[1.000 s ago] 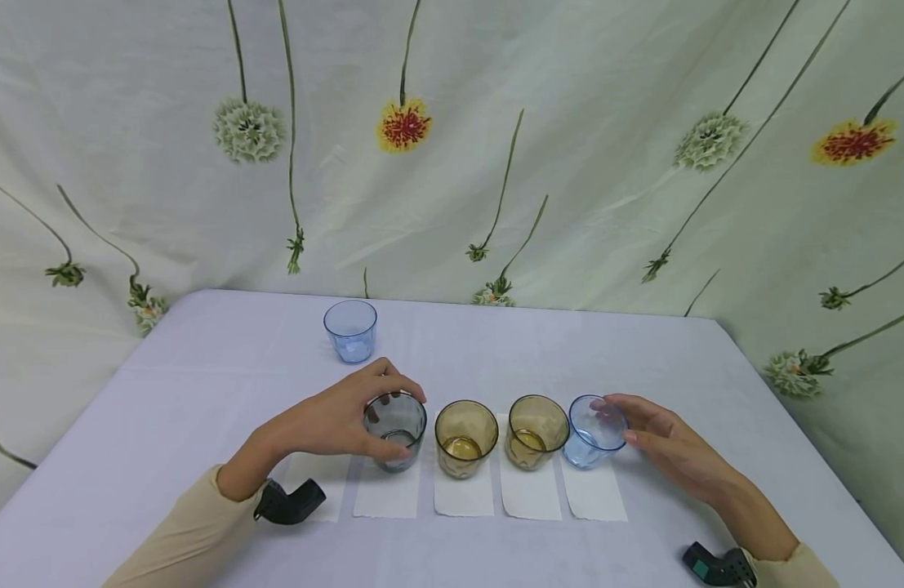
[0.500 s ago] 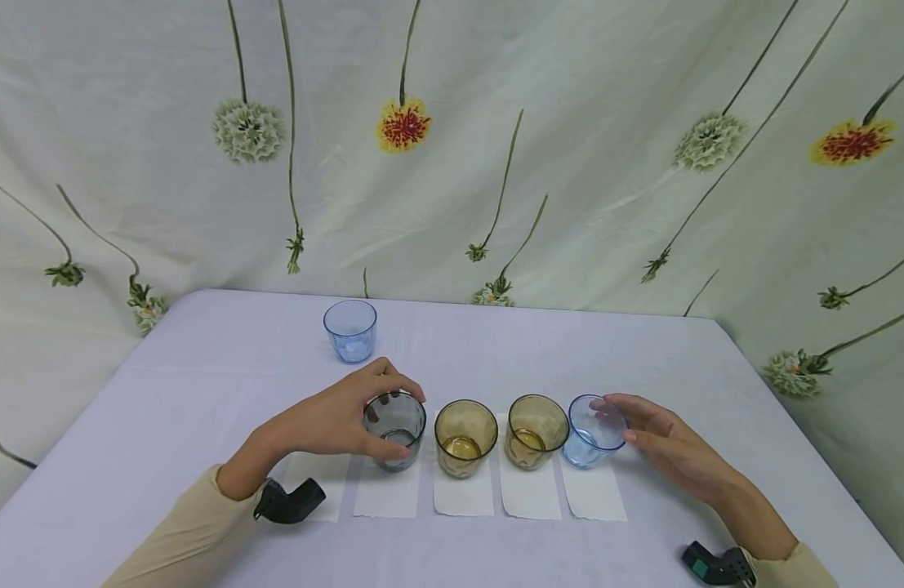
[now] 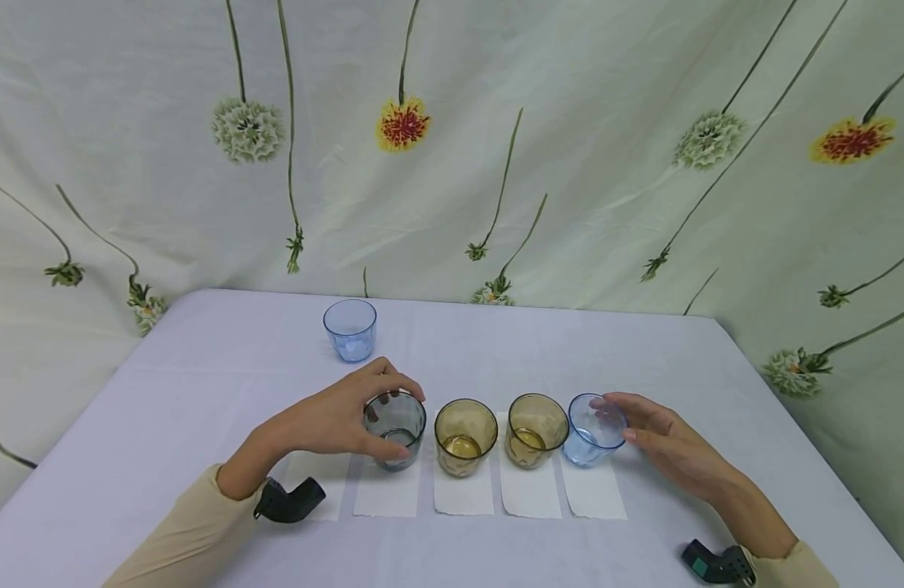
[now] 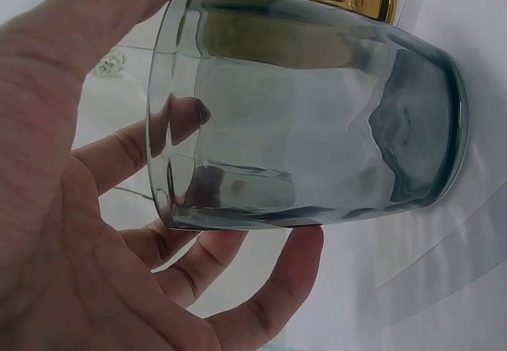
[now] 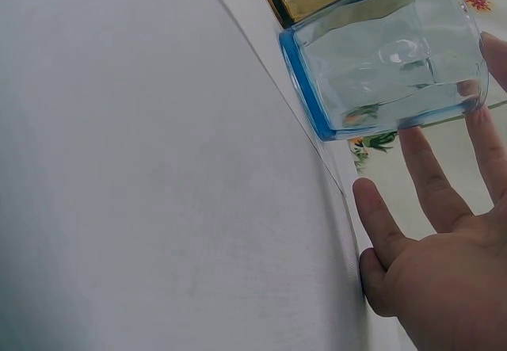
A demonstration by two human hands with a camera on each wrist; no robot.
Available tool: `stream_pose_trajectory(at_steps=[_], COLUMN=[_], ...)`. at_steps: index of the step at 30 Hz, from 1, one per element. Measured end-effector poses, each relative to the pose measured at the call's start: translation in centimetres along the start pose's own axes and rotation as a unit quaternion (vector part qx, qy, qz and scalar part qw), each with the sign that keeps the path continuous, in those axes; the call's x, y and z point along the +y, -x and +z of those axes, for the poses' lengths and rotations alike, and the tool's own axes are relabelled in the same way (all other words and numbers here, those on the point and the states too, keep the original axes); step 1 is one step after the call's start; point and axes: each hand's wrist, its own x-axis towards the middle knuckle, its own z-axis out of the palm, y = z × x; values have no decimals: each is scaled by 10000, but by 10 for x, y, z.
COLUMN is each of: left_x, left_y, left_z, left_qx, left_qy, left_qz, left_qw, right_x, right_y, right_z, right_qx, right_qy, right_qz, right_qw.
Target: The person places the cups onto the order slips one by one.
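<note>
My left hand (image 3: pixel 341 416) holds a grey glass tumbler (image 3: pixel 396 420), thumb on the near side and fingers round the far side near the rim. The left wrist view shows the clear grey wall of this tumbler (image 4: pixel 293 137) between thumb and fingers, its base at the table. At the right end of the row, my right hand (image 3: pixel 668 441) holds a light-blue tumbler (image 3: pixel 587 445) by its right side. In the right wrist view the fingertips (image 5: pixel 412 141) meet that blue tumbler (image 5: pixel 380 66) near its rim. Both tumblers stand upright.
Two amber tumblers, one left (image 3: pixel 462 457) and one right (image 3: pixel 531 449), stand between the hands. Another blue tumbler (image 3: pixel 351 331) stands farther back. Several white paper slips lie under the row, the leftmost slip (image 3: pixel 319 474) bearing no glass. A flowered cloth (image 3: pixel 606 220) hangs behind the table.
</note>
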Motion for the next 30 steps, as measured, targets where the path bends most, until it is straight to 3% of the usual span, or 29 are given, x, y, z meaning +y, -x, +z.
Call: stream_pose_trajectory(at_steps=[11,30], left_x=[1,1], left_y=[1,2], left_z=[0,-1], left_qx=[-66,-126], left_qy=[80,1], left_qz=[-176,-23], left_qw=[9998,9999], right_x=[-3,-3], right_y=[0,0], right_z=[2,2], right_qx=[5,36], right_qy=[18,-4], right_qz=[-6,8], right_qw=[10000,10000])
